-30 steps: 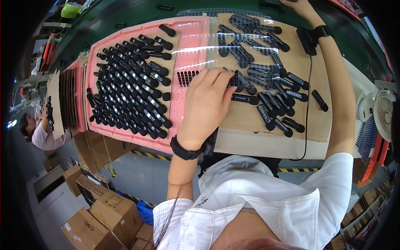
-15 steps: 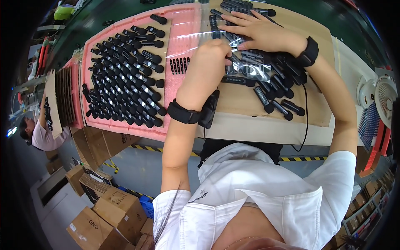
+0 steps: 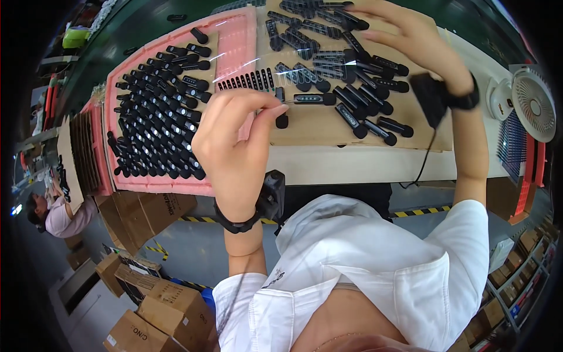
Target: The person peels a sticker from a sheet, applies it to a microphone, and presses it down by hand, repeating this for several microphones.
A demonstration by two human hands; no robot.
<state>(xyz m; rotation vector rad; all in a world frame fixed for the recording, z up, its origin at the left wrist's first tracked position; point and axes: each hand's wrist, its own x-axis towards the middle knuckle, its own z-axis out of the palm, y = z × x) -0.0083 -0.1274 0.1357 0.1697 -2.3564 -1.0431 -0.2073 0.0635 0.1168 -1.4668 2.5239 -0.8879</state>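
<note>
Over the right-hand border of the pink foam tray (image 3: 164,185), the left hand (image 3: 234,146) has thumb and forefinger brought together at the tips in a closed pinch, the other fingers bent in behind. Whether anything thin is caught between the tips I cannot tell. Just behind them a dark microphone (image 3: 282,122) lies partly hidden, and another microphone (image 3: 314,99) lies crosswise just to their right.

Above the fingertips a clear plastic sheet (image 3: 240,57) spreads from the foam border onto the brown cardboard (image 3: 316,135), with a row of black strips (image 3: 252,78) along its left part, near the knuckles. Several loose microphones show through it, their outlines softened by glare.

Farther right, the right hand (image 3: 404,35) is open, fingers spread apart and reaching left over the far side of the loose microphones (image 3: 358,108); it grips nothing that I can see, and contact at its fingertips is unclear. A black band (image 3: 466,97) circles that wrist, with a dark box (image 3: 427,100) beside it.

Left of the pinch, packed microphones (image 3: 158,117) fill the tray in slanting rows. Beyond are a green surface (image 3: 158,29), a white fan (image 3: 531,97) at the right and a co-worker (image 3: 64,214) at the far left
</note>
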